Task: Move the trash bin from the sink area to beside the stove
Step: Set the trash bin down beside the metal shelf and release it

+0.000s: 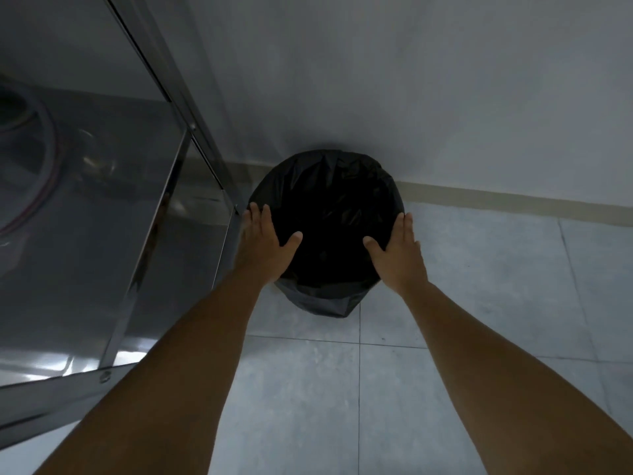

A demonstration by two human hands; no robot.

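Bin, round, black-lined, open-topped, between both hands.

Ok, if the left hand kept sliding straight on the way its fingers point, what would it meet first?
The left hand lies on the rim of the trash bin, fingers pointing toward the wall. Going straight on, it would probably meet the wall or its baseboard, passing close by the steel table leg; depth is unclear.
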